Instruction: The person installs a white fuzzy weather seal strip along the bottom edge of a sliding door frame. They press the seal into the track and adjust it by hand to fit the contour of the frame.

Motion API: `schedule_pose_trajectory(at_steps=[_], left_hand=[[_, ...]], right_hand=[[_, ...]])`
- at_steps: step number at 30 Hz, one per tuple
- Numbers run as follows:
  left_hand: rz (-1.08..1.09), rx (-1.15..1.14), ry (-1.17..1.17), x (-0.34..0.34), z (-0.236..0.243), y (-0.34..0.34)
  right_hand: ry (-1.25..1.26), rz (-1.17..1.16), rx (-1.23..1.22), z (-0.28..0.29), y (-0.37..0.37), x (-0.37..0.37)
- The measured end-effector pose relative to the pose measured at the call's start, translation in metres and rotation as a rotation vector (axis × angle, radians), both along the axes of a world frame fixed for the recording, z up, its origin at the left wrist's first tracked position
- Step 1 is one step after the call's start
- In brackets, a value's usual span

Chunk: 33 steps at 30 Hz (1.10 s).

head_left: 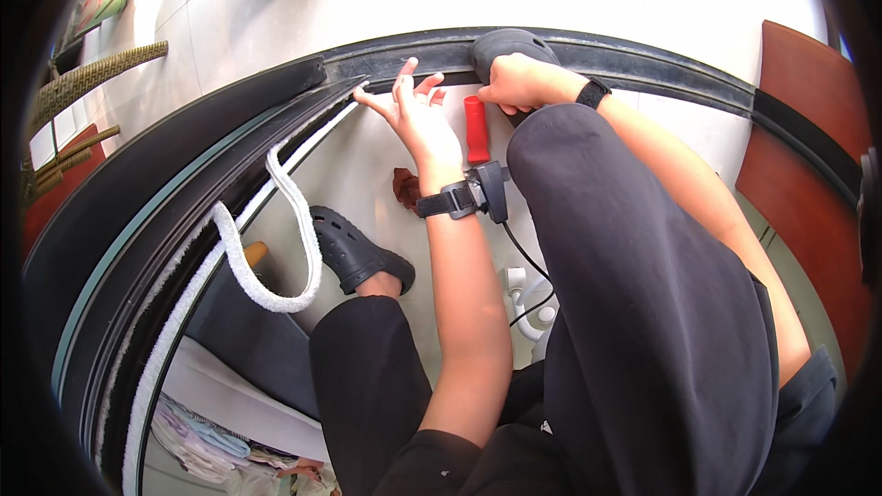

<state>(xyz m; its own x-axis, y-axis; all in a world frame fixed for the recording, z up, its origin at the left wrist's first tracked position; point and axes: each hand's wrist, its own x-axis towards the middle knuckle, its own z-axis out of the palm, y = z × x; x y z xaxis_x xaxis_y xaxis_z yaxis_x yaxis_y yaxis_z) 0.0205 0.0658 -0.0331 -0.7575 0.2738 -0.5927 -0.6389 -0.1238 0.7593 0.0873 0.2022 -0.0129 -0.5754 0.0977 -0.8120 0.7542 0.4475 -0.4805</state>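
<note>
"What's lying over on the left?"

"A white fuzzy strip [312, 253] is following the edge of a black frame [211, 124], and partway along it's sagging away in a loose loop."

"Which way is it running from the fingers?"

"Its long axis is slanting from low on the left up toward the left hand [423, 124], so from those fingertips the strip is lying down and to the left. That hand is clearly sitting nearer to it."

"How are its fingers?"

"They're spreading apart. One fingertip is pointing to the frame's corner, right by the strip's upper end; whether it's touching, I can't tell."

"And between the hands?"

"A red cylinder [476, 129] is sitting there, its length pointing away from the person."

"Then the right hand?"

"The right hand [528, 81] is resting beside a dark shoe [514, 41] at the floor track [643, 64], well apart from the strip. Its fingers are curling inward, but I can't tell whether they're gripping anything."
</note>
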Motion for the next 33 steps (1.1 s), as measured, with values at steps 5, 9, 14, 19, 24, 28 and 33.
schedule_pose_trajectory(at_steps=[5, 9, 14, 19, 24, 28, 33], left_hand=[[-0.129, -0.094, -0.036, 0.006, -0.012, 0.011], [-0.195, -0.086, -0.039, 0.008, -0.011, 0.016], [-0.081, -0.106, -0.056, 0.011, -0.008, 0.018], [0.207, -0.146, 0.12, 0.015, -0.024, 0.019], [0.263, -0.111, 0.122, -0.002, -0.013, 0.009], [0.334, 0.055, -0.036, 0.0, -0.015, 0.021], [0.449, 0.37, -0.138, -0.009, -0.016, 0.008]], right_hand=[[-0.024, -0.026, 0.015, 0.0, 0.008, 0.008], [-0.01, -0.013, 0.024, 0.004, 0.008, 0.007], [-0.051, 0.0, 0.011, -0.008, 0.005, 0.008], [-0.047, -0.046, 0.026, -0.008, 0.009, 0.017], [-0.022, 0.0, -0.006, -0.001, 0.001, 0.002], [-0.056, -0.024, 0.011, -0.003, 0.008, 0.011], [-0.032, -0.025, 0.01, -0.002, 0.007, 0.009]])
